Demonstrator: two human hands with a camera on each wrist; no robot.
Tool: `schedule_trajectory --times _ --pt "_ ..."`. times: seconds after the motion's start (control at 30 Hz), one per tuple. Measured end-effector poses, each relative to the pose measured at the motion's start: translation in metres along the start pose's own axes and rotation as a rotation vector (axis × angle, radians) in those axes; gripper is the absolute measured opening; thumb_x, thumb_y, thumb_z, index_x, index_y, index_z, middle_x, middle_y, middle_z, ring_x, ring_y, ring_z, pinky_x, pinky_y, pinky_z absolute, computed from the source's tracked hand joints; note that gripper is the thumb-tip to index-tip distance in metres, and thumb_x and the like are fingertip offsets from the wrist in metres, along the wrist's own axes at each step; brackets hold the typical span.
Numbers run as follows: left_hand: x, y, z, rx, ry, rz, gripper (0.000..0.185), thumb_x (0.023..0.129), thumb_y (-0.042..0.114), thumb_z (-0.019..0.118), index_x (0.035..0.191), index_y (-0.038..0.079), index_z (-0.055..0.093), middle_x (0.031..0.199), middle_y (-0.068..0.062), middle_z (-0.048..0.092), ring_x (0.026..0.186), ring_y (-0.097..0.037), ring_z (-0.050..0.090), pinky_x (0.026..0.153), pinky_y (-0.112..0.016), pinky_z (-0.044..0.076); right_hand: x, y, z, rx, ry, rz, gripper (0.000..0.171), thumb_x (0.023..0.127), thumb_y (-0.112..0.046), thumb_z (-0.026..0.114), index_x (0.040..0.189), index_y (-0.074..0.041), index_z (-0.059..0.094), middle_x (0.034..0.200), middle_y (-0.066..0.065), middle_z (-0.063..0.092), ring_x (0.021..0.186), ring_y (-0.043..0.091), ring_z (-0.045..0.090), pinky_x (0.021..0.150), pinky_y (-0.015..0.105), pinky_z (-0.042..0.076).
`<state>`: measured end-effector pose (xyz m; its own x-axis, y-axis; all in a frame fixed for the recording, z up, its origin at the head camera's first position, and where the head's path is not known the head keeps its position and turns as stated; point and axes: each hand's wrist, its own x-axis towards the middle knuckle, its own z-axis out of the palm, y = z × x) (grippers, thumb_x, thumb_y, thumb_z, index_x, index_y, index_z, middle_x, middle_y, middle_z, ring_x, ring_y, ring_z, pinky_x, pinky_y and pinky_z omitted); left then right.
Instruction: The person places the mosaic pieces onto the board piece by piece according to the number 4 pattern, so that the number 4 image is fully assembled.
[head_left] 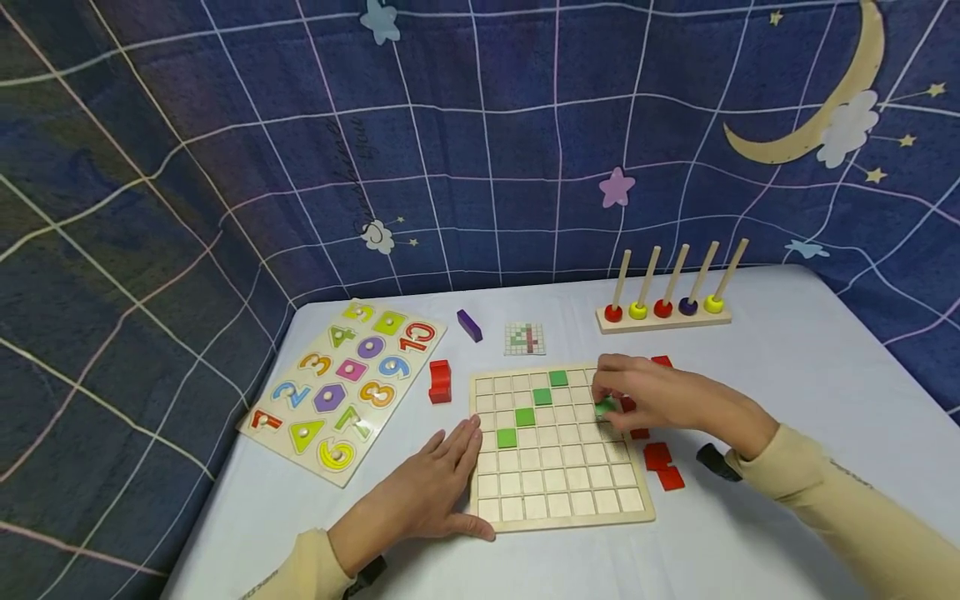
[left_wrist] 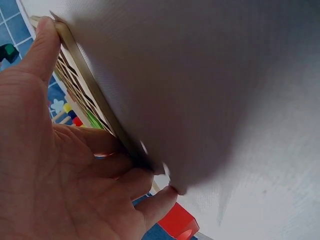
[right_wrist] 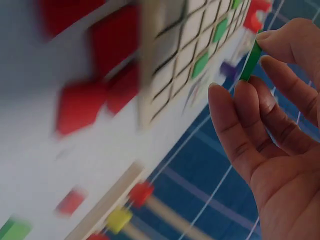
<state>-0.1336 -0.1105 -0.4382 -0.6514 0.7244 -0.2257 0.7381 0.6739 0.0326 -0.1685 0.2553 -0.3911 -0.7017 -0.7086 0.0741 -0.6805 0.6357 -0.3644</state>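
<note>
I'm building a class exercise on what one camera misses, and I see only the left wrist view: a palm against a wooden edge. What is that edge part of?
Observer: It is the left side of a wooden grid board; the left hand lies flat beside it.
Operator: Is anything on the board?
Observer: Four green tiles sit in a diagonal row.
Operator: And the other hand?
Observer: The right hand is over the board's right edge, its fingers pinching another green tile.
Operator: Any spare pieces?
Observer: Red tiles lie right of the board.
</note>
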Motion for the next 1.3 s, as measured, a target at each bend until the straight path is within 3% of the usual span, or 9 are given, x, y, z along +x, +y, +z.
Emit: schedule_trajectory --times 0.3,0.57,0.83,1.3 --pt "0.002 0.000 0.002 0.001 -0.008 -0.006 0.125 0.086 0.086 0.062 0.166 -0.004 0.029 0.177 -0.021 0.026 0.165 -0.030 0.031 0.130 -0.050 0.038 0.046 -0.033 0.037 0.021 -0.090 -0.168 0.007 0.093 -0.012 0.078 0.095 -0.013 0.071 0.093 -0.001 0.059 0.083 0.003 0.047 0.074 0.017 0.048" --pt "0.002 0.002 0.003 -0.011 -0.015 -0.008 0.124 0.086 0.085 0.062 0.166 -0.004 0.029 0.177 -0.022 0.025 0.166 -0.031 0.030 0.130 -0.051 0.038 0.067 -0.054 0.054 0.120 -0.168 -0.129 0.005 0.091 -0.012 0.076 0.091 -0.014 0.072 0.089 0.000 0.060 0.074 -0.002 0.045 0.067 0.012 0.043" --pt "0.003 0.000 0.001 0.033 -0.033 -0.012 0.124 0.087 0.086 0.060 0.167 -0.003 0.029 0.178 -0.020 0.024 0.166 -0.029 0.028 0.131 -0.049 0.037 0.085 -0.067 0.067 0.041 -0.147 -0.131 0.008 0.093 -0.010 0.078 0.088 -0.010 0.072 0.087 0.001 0.062 0.073 0.000 0.046 0.067 0.012 0.044" --pt "0.001 -0.001 -0.002 0.033 -0.036 -0.006 0.123 0.087 0.085 0.060 0.166 -0.004 0.029 0.178 -0.022 0.024 0.166 -0.030 0.030 0.130 -0.050 0.038 0.090 -0.077 0.073 -0.025 -0.140 -0.090 0.011 0.097 -0.011 0.080 0.086 -0.008 0.077 0.085 -0.001 0.061 0.071 0.002 0.050 0.066 0.013 0.048"
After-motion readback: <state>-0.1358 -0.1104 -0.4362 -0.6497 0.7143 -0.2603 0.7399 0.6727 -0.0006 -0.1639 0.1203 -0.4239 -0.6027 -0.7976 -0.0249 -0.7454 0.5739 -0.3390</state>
